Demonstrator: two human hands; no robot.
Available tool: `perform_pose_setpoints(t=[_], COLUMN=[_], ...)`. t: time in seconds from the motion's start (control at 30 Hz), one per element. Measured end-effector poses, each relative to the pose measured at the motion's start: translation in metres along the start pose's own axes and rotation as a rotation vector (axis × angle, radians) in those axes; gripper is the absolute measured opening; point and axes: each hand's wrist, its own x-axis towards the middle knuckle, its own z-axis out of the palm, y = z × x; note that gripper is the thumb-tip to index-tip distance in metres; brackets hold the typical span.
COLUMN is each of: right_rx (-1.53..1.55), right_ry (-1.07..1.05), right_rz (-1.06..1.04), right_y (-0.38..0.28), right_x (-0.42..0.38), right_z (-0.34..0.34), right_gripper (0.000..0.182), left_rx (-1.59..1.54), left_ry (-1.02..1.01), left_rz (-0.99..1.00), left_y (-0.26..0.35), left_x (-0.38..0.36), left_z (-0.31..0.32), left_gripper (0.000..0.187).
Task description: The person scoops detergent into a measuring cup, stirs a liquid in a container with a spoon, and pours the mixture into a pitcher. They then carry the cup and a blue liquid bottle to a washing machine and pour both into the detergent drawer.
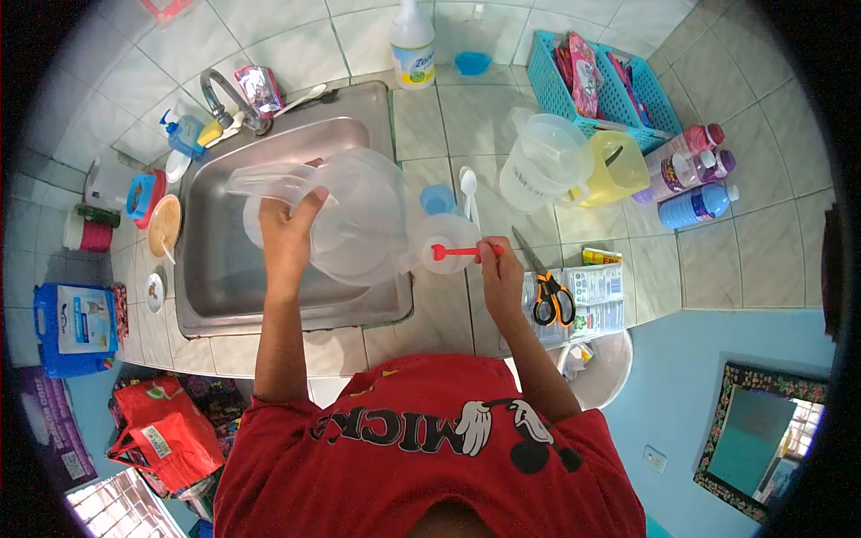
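My left hand (291, 229) is wrapped round the handle of a large translucent plastic pitcher (363, 211), which is tilted over the right part of the sink and its edge. In my right hand (502, 273) is a small red plastic spoon (456, 253), pinched near one end. The spoon's other end overlaps a small clear round container (441, 231) beside the pitcher. Just behind it are a blue cup (438, 199) and a white spoon (468, 186). Scissors (552, 298) with orange and black handles lie right of my right hand.
The metal sink (296, 314) has a faucet (215, 94) at its back. A lettered pitcher (534, 170), a yellow pitcher (619, 166), several bottles (695, 206) and a teal basket (538, 67) stand at right. Below the counter edge is a white bin (619, 377).
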Motion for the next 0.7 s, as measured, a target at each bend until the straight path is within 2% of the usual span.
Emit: perform_pose_setpoints(t=[0.07, 0.37, 0.43, 0.7], right_rx=[0.010, 0.066, 0.054, 0.065], right_ry=[-0.041, -0.048, -0.046, -0.040], right_rz=[0.102, 0.129, 0.127, 0.106], right_y=[-0.004, -0.009, -0.010, -0.007], right_x=[0.000, 0.000, 0.000, 0.000], right_z=[-0.002, -0.003, -0.003, -0.002], right_gripper=[0.015, 0.014, 0.013, 0.014], left_rx=[0.011, 0.165, 0.324, 0.401], left_ry=[0.020, 0.006, -0.054, -0.018], left_rz=[0.053, 0.104, 0.178, 0.208], left_y=[0.002, -0.002, 0.002, 0.010], left_x=[0.001, 0.003, 0.004, 0.003], left_z=[0.002, 0.009, 0.008, 0.015], left_gripper=[0.036, 0.034, 0.038, 0.035])
